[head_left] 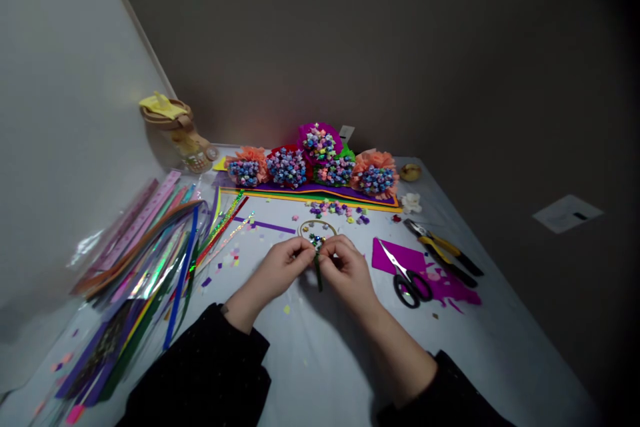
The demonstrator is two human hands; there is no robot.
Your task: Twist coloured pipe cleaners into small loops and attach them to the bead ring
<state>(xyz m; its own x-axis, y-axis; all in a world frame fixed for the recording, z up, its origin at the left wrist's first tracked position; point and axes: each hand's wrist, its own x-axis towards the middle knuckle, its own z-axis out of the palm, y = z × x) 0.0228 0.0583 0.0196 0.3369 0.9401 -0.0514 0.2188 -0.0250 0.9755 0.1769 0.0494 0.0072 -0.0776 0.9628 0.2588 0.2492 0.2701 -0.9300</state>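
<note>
My left hand and my right hand meet over the middle of the table, fingertips pinched close together. Between them is a dark green paper strip, its free end hanging down toward me. The strip's upper part is hidden by my fingers. Just beyond my fingertips lies a round gold-rimmed dish or ring, with small folded paper stars in it. More paper stars, in purple, pink and yellow, are scattered behind it.
Bundled coloured paper strips cover the left side. At right lie scissors on magenta paper, and yellow-handled pliers. Several star bouquets line the back on stacked coloured sheets. A lidded cup stands back left.
</note>
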